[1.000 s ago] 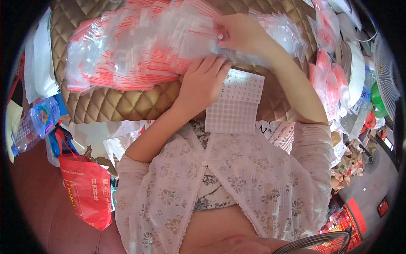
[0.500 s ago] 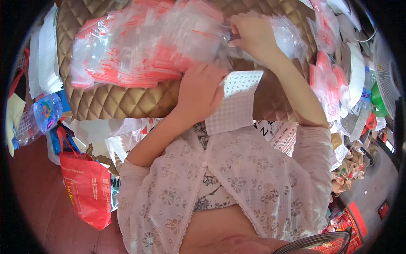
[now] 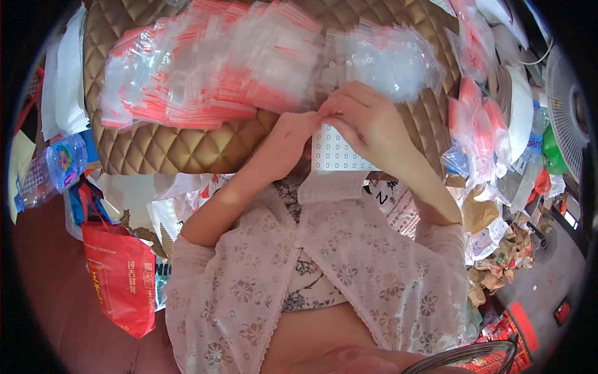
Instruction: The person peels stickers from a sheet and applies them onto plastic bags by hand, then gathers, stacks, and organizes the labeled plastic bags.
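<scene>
— When you start from the middle, what is held?

— The left grip (image 3: 291,142) is pinched on the far left corner of a thin white sheet (image 3: 341,154) with rows of small dark marks. The right grip (image 3: 372,126) meets it there, thumb and fingers drawn together; whether they pinch the sheet or something tiny, I cannot tell.

— Where is the sheet, and how would it handle?

— It lies under the hands at the near edge of a brown quilted cushion (image 3: 199,149), its paler near end sagging toward the pale flowered blouse (image 3: 367,243). I would judge it very light, limp, smooth and easily creased. A corner or margin, between thumb and fingertip, looks the best hold; pressing on the middle would likely buckle it.

— And the arms?

— Both elbows are bent and spread wide. The left forearm (image 3: 233,199) slants far and right; the right forearm (image 3: 428,187) slants far and left, its wrist arched above the sheet.

— Beyond them?

— On the far left, a broad heap of clear bags with red edges (image 3: 212,81); on the far right, a smaller batch of clear bags (image 3: 389,71) dotted with small round spots.
</scene>
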A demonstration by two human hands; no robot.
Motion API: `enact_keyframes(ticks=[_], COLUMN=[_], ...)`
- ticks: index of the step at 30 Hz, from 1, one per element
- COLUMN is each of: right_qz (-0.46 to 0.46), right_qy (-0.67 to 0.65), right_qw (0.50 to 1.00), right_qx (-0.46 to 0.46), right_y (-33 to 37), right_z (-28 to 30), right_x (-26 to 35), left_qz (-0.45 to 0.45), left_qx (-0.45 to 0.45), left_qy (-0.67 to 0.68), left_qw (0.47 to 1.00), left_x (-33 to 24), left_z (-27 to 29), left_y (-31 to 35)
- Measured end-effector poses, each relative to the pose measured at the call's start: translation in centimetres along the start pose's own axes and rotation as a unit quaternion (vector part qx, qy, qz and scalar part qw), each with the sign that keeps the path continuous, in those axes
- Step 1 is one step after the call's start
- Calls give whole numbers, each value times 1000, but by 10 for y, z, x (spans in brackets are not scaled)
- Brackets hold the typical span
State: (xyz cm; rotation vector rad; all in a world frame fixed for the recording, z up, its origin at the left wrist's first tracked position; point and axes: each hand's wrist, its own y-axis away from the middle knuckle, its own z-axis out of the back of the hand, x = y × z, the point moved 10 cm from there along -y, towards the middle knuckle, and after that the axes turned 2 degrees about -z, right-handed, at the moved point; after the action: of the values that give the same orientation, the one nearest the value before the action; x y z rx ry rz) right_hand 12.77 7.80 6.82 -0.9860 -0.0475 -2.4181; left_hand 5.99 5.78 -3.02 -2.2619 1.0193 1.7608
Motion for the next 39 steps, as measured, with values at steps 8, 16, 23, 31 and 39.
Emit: enact_keyframes(ticks=[8, 16, 23, 31, 39], right_qz=[104, -178, -102, -99, -234], right_qy=[117, 63, 331, 184, -153], right_qw=[988, 980, 937, 975, 957], right_qx=[10, 61, -47, 71, 73], right_y=[-6, -56, -54, -57, -9], right_z=[-13, -36, 20, -22, -1], right_x=[16, -106, -105, -104, -104], left_qz=[42, -344, -350, -372, -193], left_qx=[-64, -89, -101, -85, -120], left_qy=[10, -698, -693, -659, -382], left_qw=[997, 622, 623, 648, 896], left_x=[9, -52, -46, -46, -53], left_z=[24, -4, -6, -15, 14], left_y=[9, -1, -1, -5, 14])
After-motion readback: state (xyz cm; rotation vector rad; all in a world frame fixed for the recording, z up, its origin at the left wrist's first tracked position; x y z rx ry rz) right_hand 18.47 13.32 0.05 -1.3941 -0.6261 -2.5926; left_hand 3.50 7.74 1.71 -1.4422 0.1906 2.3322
